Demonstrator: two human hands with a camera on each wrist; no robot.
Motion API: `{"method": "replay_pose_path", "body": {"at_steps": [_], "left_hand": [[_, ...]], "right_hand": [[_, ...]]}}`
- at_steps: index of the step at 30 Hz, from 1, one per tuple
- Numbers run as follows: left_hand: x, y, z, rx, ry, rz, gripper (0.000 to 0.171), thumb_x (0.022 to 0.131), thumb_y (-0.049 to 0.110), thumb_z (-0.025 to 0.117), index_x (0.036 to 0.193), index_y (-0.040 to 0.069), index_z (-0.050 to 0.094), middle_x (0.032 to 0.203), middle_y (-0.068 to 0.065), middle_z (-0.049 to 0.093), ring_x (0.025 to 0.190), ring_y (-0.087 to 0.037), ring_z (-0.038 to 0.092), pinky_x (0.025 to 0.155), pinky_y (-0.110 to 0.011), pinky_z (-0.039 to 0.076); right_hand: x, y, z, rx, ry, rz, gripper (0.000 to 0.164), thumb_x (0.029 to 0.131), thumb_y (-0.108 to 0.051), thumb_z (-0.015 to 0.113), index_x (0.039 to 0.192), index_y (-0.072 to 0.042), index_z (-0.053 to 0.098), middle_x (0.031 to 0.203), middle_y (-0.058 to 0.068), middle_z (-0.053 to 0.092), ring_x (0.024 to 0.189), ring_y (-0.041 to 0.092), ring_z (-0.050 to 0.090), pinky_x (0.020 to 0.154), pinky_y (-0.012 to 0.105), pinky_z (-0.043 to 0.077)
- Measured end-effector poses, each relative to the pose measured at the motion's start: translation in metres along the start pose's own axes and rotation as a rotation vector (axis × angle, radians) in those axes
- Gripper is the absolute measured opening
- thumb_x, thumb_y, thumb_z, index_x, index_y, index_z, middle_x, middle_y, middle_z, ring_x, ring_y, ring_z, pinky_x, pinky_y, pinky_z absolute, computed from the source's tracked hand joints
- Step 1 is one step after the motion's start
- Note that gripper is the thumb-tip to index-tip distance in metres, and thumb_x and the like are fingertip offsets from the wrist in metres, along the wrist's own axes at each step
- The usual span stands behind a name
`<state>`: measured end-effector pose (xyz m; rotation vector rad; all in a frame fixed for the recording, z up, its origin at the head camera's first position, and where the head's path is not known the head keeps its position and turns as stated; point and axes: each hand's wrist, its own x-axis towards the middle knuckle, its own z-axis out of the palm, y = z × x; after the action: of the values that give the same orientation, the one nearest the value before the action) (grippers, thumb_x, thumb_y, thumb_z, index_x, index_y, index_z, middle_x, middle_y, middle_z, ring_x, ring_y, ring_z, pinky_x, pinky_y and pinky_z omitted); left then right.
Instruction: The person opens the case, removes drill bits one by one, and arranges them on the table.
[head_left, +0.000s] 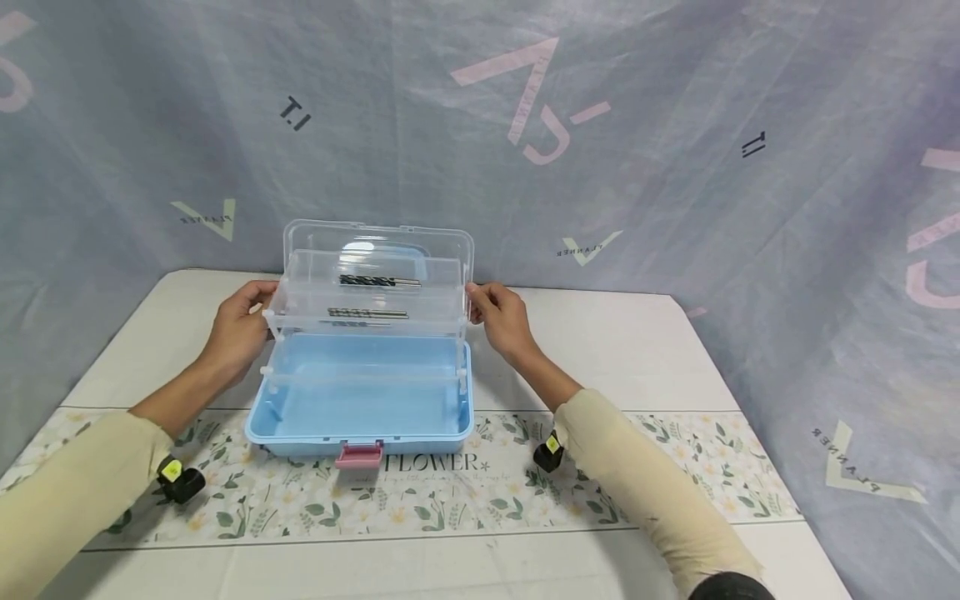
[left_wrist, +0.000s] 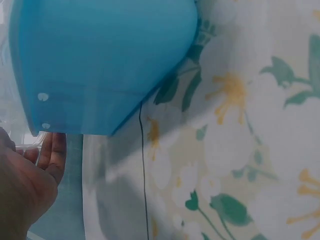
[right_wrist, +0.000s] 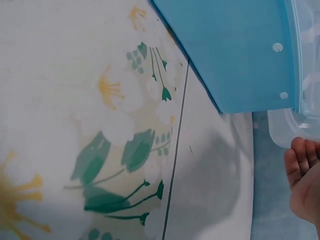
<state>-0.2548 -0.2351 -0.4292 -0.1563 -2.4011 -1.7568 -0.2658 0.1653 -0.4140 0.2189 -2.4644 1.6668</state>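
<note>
A light-blue toolbox (head_left: 360, 438) stands on the table with its clear lid (head_left: 438, 236) raised at the back and its clear trays (head_left: 307, 287) lifted above the base. Black twist drill bits (head_left: 367, 281) lie in the upper tray area, and silver drill bits (head_left: 367, 314) lie lower down, nearer the front. My left hand (head_left: 240, 327) grips the clear lid at its left side, fingers partly hidden behind the plastic. On the right side my right hand (head_left: 504, 318) holds the lid edge, thumb toward me. Both wrist views show fingertips at clear plastic corners behind the blue wall (right_wrist: 250, 60).
A pink latch (head_left: 360, 455) hangs down at the toolbox's front. Under it lies a white tablecloth (head_left: 360, 567) with a floral band. A grey printed curtain (head_left: 675, 208) hangs behind the table and along its sides.
</note>
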Motion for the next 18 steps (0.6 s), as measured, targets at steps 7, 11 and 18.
{"method": "replay_pose_path", "body": {"at_steps": [7, 11, 18], "left_hand": [[0.004, -0.001, 0.001, 0.014, -0.042, -0.058, 0.028, 0.121, 0.016, 0.046, 0.140, 0.004, 0.063, 0.108, 0.011, 0.057, 0.091, 0.003, 0.064, 0.078, -0.014, 0.059], [0.007, -0.001, 0.002, 0.051, -0.079, -0.121, 0.044, 0.123, 0.023, 0.042, 0.151, -0.009, 0.056, 0.115, 0.005, 0.058, 0.095, 0.001, 0.062, 0.080, -0.014, 0.058], [0.008, -0.004, 0.002, 0.067, -0.116, -0.208, 0.050, 0.124, 0.028, 0.040, 0.154, -0.011, 0.053, 0.108, 0.011, 0.060, 0.094, -0.002, 0.057, 0.077, -0.016, 0.055]], "right_hand": [[0.005, 0.002, 0.002, 0.037, -0.035, 0.065, 0.038, 0.121, -0.031, 0.056, 0.113, 0.002, 0.072, 0.094, 0.011, 0.070, 0.083, 0.020, 0.068, 0.097, 0.063, 0.062], [0.006, 0.005, 0.004, 0.030, -0.052, 0.110, 0.037, 0.121, -0.029, 0.055, 0.112, 0.003, 0.072, 0.091, 0.008, 0.069, 0.081, 0.017, 0.066, 0.093, 0.058, 0.064], [0.009, 0.014, 0.008, 0.007, -0.086, 0.200, 0.039, 0.121, -0.028, 0.055, 0.118, 0.006, 0.073, 0.091, 0.005, 0.069, 0.078, 0.012, 0.067, 0.084, 0.039, 0.066]]}}
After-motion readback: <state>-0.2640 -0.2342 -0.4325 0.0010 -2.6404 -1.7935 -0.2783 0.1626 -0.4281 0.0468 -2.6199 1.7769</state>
